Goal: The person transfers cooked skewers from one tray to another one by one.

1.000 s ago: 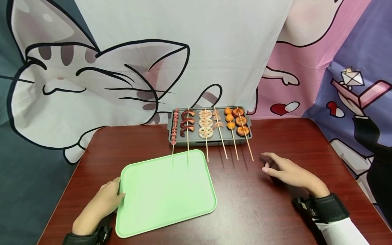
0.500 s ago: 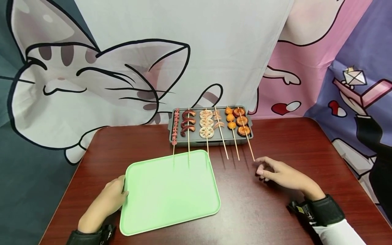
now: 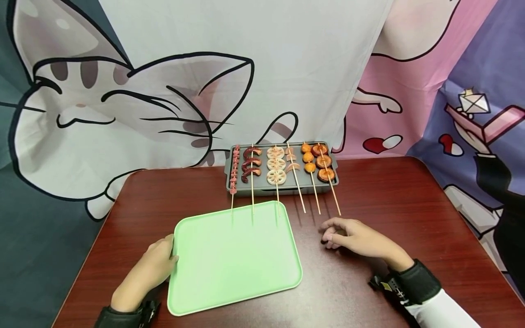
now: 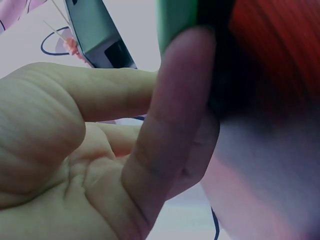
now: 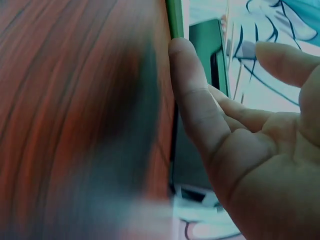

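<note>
A light green tray lies flat on the dark red table. My left hand rests against the tray's left edge; in the left wrist view a straight finger presses on the green rim. My right hand lies on the table just right of the tray, fingers loosely curled, holding nothing. In the right wrist view its fingers reach towards the tray's edge without touching it.
A grey grill pan at the table's back holds several food skewers. Their sticks overhang its front edge, and some reach over the tray's far rim. A cartoon cat cloth hangs behind the table.
The tray has slid right, with my left hand following at its left edge. My right hand has moved left and nearer, towards the tray's right side.
</note>
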Demonstrator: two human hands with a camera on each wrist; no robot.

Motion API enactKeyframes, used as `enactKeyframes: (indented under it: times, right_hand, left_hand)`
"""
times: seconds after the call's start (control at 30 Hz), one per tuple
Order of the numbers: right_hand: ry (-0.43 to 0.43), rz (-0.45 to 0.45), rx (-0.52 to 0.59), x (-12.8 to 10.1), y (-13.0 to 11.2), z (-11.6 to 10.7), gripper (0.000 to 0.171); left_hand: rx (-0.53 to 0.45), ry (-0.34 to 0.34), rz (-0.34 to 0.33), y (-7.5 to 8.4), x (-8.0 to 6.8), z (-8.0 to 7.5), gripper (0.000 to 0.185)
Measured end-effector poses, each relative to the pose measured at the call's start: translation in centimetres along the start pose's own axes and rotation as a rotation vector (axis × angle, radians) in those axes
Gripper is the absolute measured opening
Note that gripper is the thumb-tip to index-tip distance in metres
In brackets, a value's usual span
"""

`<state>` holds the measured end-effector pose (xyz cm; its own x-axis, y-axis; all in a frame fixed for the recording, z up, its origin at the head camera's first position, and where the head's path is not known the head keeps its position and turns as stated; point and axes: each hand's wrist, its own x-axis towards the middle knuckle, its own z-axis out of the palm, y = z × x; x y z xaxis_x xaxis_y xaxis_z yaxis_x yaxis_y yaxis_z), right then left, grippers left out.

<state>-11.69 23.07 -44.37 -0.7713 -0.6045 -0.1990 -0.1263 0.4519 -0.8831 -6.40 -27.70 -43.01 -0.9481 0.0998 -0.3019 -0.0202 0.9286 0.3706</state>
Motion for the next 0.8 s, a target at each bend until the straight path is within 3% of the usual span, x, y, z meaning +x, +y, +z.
enactKeyframes:
  times: [0.53,0.8]
  right_hand:
    - [0.003,0.059,0.092,3.1,-1.4,3.3,0.039]
    - [0.025,0.057,-0.016,3.7,-1.8,4.5,0.033]
  left_hand:
    - [-0.004,0.024,0.014,1.1,0.0,0.4,0.052]
    - [-0.014,0.020,0.016,1.8,0.2,0.7,0.055]
